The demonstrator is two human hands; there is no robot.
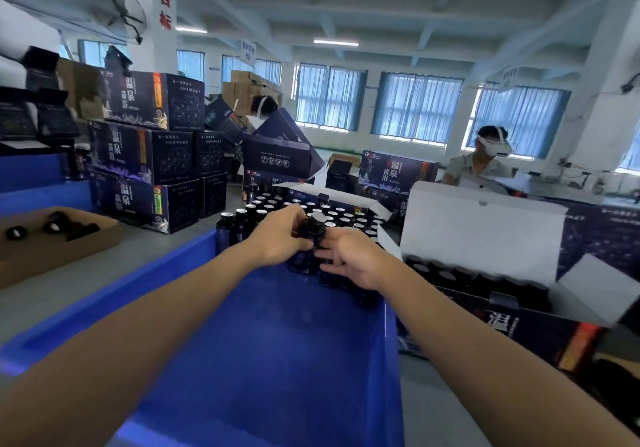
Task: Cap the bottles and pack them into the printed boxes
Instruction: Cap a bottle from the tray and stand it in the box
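Note:
Both my hands meet over the far end of the blue bin (242,342). My left hand (280,237) curls round the black cap (313,226) on top of a dark blue bottle (303,261). My right hand (349,261) grips the body of that bottle from the right. More dark bottles (363,294) stand in the bin under my right hand. Behind my hands, several bottles with silvery tops (332,216) stand in rows. To the right, an open printed box (502,294) holds a row of capped bottles (450,278), its white lid flap raised.
A cardboard tray (79,242) with loose black caps lies at left. Stacked printed boxes (138,155) stand at back left, more tilted ones behind the bottles. A person wearing a headset (485,162) sits at back right.

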